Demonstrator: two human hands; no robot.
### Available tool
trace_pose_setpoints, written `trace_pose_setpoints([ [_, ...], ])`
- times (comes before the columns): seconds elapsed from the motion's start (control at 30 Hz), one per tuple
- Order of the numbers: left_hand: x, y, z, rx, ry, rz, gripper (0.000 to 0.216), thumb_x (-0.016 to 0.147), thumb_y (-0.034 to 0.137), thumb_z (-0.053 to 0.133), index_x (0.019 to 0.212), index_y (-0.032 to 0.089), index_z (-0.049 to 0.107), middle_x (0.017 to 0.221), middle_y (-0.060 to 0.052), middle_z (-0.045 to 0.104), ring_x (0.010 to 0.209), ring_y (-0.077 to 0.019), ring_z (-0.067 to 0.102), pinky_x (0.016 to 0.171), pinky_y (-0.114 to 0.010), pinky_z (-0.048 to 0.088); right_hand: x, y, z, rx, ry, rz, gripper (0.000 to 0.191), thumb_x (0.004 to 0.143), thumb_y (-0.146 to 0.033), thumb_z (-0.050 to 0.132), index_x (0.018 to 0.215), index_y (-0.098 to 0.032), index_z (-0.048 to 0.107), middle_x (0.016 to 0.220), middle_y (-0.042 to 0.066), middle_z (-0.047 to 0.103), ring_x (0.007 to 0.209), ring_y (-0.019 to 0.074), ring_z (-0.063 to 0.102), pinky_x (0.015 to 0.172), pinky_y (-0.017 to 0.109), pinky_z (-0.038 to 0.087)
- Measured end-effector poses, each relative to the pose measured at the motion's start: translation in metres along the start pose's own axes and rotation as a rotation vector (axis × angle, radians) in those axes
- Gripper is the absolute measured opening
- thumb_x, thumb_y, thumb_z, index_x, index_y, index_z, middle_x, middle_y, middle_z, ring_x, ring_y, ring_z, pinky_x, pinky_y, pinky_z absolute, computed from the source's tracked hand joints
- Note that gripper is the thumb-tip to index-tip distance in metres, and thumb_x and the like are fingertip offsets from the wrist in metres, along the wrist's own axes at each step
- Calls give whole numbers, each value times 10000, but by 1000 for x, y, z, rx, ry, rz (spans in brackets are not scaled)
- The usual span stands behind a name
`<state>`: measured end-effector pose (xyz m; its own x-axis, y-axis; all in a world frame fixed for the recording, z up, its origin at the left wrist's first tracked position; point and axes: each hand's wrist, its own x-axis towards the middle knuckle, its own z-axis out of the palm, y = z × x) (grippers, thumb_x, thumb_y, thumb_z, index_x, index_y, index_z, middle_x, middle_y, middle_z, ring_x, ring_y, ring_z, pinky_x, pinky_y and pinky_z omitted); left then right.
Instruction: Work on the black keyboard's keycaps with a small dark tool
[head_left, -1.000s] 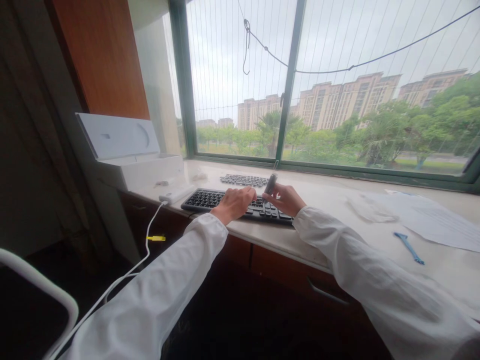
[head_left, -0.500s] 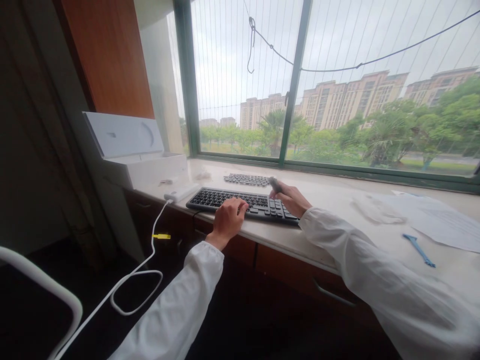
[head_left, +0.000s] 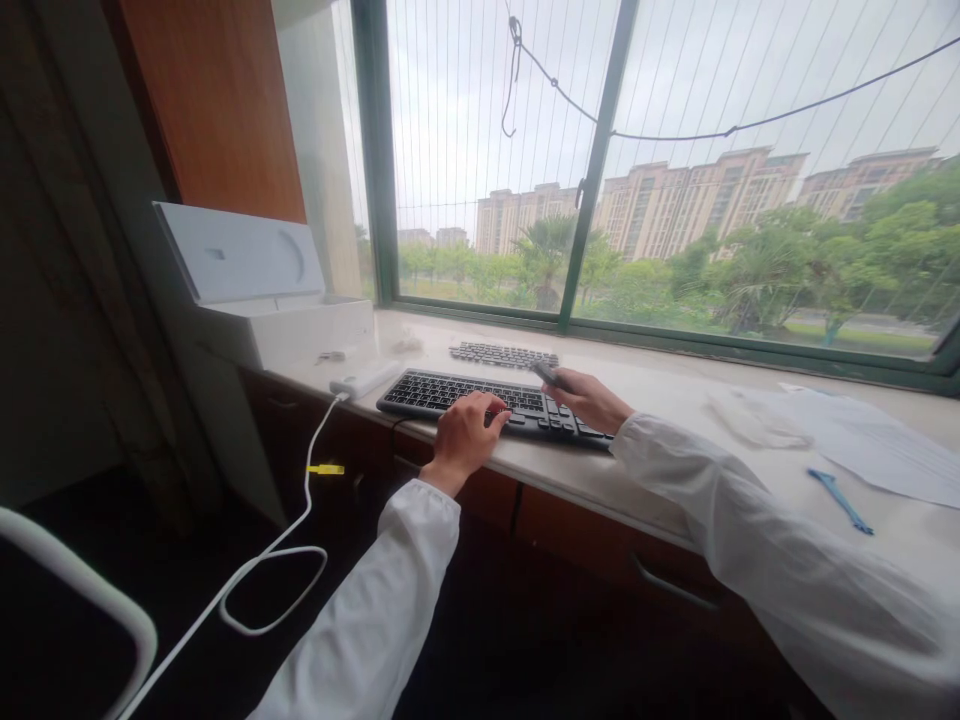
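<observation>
A black keyboard lies along the front edge of the white counter. My left hand rests over its front edge, fingers bent and the thumb a little apart from the forefinger; I see nothing held there. Above the keyboard's right part is my right hand, closed on a small dark oblong object whose kind I cannot make out. Just behind the keyboard, rows of loose dark keycaps are laid out on the counter.
An open white box stands at the left, near a white power strip whose cable hangs off the edge. At the right lie crumpled clear plastic, paper sheets and a blue tool. A window rises behind the counter.
The dark object in my right hand has tipped from steep to flatter. My left thumb has come apart from the forefinger. The view has shifted slightly.
</observation>
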<state>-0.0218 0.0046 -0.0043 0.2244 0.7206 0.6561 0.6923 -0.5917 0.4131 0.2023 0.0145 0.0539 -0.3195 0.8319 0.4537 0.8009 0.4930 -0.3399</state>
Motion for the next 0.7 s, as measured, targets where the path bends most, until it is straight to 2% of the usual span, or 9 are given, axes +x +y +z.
trace_pose_setpoints([
  [0.1, 0, 1, 0, 1, -19, 16, 165, 893, 377, 587, 982, 281, 686, 1001, -2, 697, 953, -186, 615, 860, -318, 472, 2, -2, 4, -88, -46, -38, 292, 831, -444, 574, 792, -165, 651, 742, 46, 643, 693, 176, 551, 641, 282, 398],
  [0.27, -1, 2, -1, 20, -45, 6, 217, 886, 423, 590, 1007, 285, 708, 1045, -14, 695, 991, -196, 606, 862, -320, 477, 9, 3, 6, -32, -160, 12, 302, 757, -457, 681, 860, -182, 755, 771, 38, 716, 712, 178, 623, 660, 268, 434],
  [0.43, -2, 2, -1, 15, -41, 1, 225, 892, 434, 575, 977, 282, 718, 1017, -18, 693, 978, -201, 599, 833, -325, 479, 14, 10, 2, 47, -236, 102, 339, 706, -489, 711, 843, -187, 782, 768, 35, 748, 747, 208, 663, 660, 276, 460],
  [0.7, -3, 4, -1, 18, -45, -16, 220, 897, 417, 572, 986, 279, 717, 1010, -23, 689, 968, -201, 590, 817, -321, 471, 26, 11, 4, 104, -316, 129, 297, 669, -448, 747, 833, -202, 787, 736, 15, 744, 738, 197, 659, 658, 268, 464],
])
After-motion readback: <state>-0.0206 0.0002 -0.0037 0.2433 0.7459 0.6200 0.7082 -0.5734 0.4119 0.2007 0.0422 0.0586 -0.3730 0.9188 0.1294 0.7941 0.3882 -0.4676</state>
